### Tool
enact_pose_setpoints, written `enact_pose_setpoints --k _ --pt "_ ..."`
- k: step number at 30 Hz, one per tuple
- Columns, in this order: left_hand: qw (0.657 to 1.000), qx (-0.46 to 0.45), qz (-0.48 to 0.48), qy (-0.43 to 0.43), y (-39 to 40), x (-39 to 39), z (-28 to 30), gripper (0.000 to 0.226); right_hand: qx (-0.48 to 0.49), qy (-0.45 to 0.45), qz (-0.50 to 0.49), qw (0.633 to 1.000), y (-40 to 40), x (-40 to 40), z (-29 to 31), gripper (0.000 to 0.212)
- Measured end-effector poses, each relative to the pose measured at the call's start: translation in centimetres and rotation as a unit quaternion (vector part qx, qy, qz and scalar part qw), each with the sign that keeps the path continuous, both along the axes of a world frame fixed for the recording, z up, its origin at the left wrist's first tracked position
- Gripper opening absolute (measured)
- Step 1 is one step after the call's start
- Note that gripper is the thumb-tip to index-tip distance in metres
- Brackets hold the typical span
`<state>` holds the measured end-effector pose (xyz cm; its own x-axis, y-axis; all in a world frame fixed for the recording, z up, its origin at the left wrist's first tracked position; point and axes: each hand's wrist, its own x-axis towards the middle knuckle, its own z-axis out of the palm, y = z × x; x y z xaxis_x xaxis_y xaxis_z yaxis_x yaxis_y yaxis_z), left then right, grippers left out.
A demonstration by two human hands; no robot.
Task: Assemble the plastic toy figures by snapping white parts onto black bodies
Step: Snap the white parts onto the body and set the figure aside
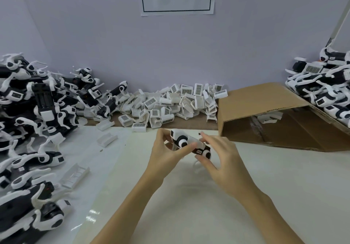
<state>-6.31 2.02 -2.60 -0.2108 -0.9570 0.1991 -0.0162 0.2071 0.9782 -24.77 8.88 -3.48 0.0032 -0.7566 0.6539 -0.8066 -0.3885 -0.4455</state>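
Both your left hand (162,153) and right hand (219,154) grip the toy figure (189,143); uneven pressure risks a half-seated white part.

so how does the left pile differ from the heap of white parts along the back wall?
The left pile is black-and-white toy figures with curved white limbs sticking out; the back heap is all white, boxy shells, many with a gridded panel. The left pile is taller and spreads toward the near edge; the back heap stays low against the wall. Both are loose, unsorted piles on the table.
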Motion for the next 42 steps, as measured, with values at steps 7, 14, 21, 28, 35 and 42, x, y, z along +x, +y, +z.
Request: enact_pose_setpoints --k 7,14,21,28,35,42 --pt "0.991 -0.117 -0.003 -0.071 0.8 -0.9 -0.6 0.068 -0.021 0.047 -0.083 0.995 -0.1 1.1 -0.6 0.050" --pt "0.976 -0.191 0.048 -0.097 1.6 -1.3 -0.4 0.053 -0.033 0.044 -0.093 0.994 0.1 0.8 -0.1 0.045" --pt "0.964 -0.229 0.050 -0.124 2.0 -1.2 -0.1 0.058 -0.009 -0.034 -0.043 0.998 -0.1 1.5 -1.0 0.049" --pt "0.961 -0.245 0.018 -0.130 2.1 -1.1 -0.2 0.024 -0.026 -0.036 -0.004 0.999 -0.3 0.0 -1.3 0.055" --pt "0.995 -0.046 -0.062 -0.056 1.2 -0.8 0.3 0.052 -0.088 0.049 -0.089 0.991 -0.7 -0.4 -1.0 0.052" --pt "0.995 0.060 -0.051 0.065 -0.2 0.5 0.5 0.060 0.138 -0.211 0.032 0.967 -0.3 -0.4 -0.1 0.056"
